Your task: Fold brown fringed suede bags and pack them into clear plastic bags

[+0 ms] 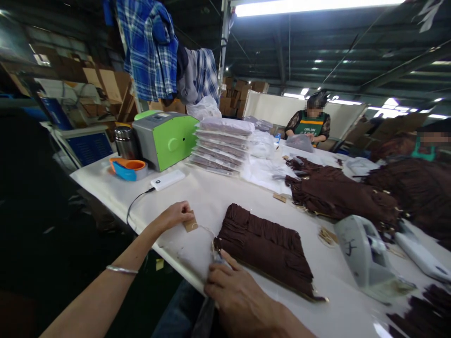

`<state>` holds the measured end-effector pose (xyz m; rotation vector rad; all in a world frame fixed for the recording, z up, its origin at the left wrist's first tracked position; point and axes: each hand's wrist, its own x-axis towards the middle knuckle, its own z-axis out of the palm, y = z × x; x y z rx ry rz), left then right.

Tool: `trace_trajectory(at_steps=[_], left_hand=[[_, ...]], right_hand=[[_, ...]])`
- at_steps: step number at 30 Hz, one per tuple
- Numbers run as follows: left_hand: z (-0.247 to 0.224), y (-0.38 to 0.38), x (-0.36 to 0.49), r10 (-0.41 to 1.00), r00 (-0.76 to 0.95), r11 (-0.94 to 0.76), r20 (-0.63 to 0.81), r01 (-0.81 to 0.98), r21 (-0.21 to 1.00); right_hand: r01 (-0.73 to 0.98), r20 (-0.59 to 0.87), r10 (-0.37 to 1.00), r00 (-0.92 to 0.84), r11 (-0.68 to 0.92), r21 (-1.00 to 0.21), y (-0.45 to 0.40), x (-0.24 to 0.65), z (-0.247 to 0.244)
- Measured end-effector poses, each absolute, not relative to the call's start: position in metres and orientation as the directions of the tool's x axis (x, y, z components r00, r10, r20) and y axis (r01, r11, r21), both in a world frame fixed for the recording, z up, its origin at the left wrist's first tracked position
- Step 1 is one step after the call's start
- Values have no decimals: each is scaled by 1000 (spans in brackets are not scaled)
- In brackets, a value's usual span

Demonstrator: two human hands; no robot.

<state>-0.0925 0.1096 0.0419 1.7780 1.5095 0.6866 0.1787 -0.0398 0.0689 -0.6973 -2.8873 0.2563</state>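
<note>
My left hand (178, 214) is closed, pinching a brown cardboard hang tag (190, 225) just above the white tabletop. A pale string (207, 229) runs from that tag to the near left corner of a folded dark brown garment (264, 246), which lies flat with its gathered fabric facing up. My right hand (237, 291) is curled closed beside this corner, palm down. Something greyish and shiny shows at its fingertips, but its kind is hidden by the fingers.
Left back: a green-grey machine (169, 136), a thermos (125, 142), orange and blue scoops (127, 168), a white power bank (168, 180). Behind stand stacked bagged garments (221, 145). To the right: brown garments (338, 190), a white tape dispenser (366, 258). A co-worker (310, 124) stands across.
</note>
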Motion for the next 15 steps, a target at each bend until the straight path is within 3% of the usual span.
trace_trajectory(at_steps=[2, 5, 8, 11, 15], left_hand=[[44, 110, -89, 988, 148, -58, -38, 591, 805], [51, 106, -78, 991, 124, -34, -39, 541, 840], [63, 97, -66, 990, 140, -45, -30, 500, 865], [77, 88, -56, 988, 156, -79, 4, 475, 876], [96, 82, -38, 987, 153, -115, 52, 440, 890]], right_hand=[[441, 95, 470, -877, 868, -229, -45, 199, 68], [531, 87, 549, -831, 831, -164, -48, 210, 58], [644, 203, 638, -743, 764, -47, -52, 209, 43], [773, 354, 724, -592, 635, -6, -59, 213, 32], [853, 327, 805, -495, 521, 8, -63, 235, 30]])
